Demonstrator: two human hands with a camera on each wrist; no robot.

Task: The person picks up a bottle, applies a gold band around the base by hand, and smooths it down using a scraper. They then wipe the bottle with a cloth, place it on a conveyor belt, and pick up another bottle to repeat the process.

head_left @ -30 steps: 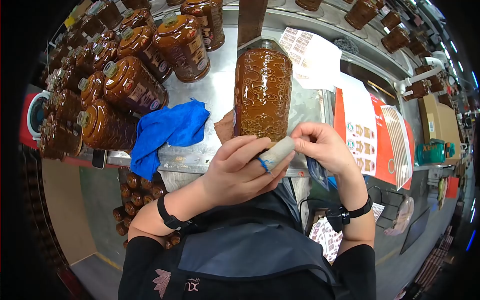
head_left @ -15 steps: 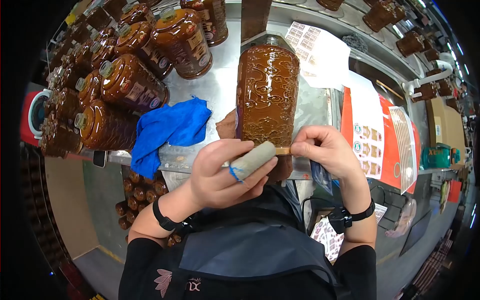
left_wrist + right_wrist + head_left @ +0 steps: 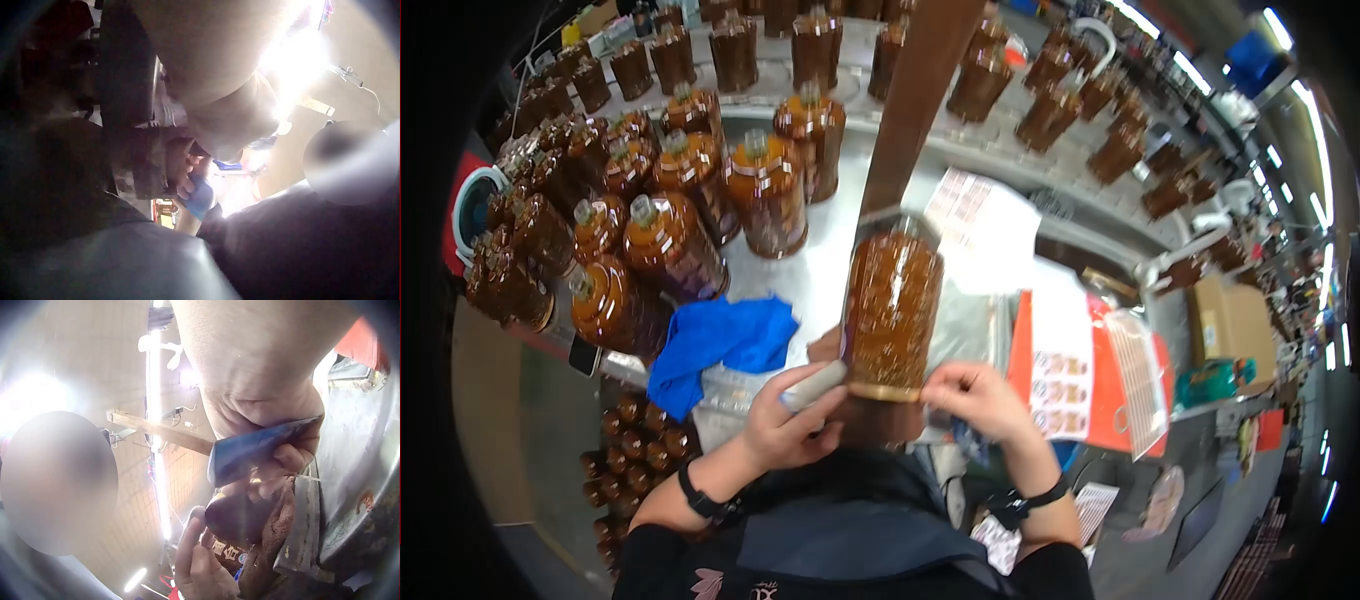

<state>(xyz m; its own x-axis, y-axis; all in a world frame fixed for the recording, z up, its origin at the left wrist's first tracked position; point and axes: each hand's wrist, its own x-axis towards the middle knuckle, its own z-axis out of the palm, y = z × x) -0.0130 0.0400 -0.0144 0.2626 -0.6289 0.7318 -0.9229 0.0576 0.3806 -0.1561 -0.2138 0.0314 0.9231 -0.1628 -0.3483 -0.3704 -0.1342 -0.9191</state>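
Amber, embossed, glassy bottle [image 3: 894, 310]: seen in the head view laid on the grey metal tabletop [image 3: 825, 262], its base turned nearer, presumably for access.
Thin gold-coloured band [image 3: 884, 393]: its right end pinched at the base by the right hand [image 3: 980, 400], seemingly for tension.
Left hand [image 3: 790, 422]: relaxed by the base's left corner, one finger grey-sleeved, probably for protection.
Left wrist: detail lost in glare.
Right wrist: blue flat-bladed tool [image 3: 259, 449] tucked into the right hand, apparently for ready use.

The bottle [image 3: 895, 315] is glossy with a bumpy surface, glass or plastic, hard to tell which. The counter [image 3: 820, 285] is smooth, shiny metal. The blue cloth [image 3: 725, 345] looks matt, the brown cloth [image 3: 281, 515] rough, the box [image 3: 1230, 325] matt cardboard.
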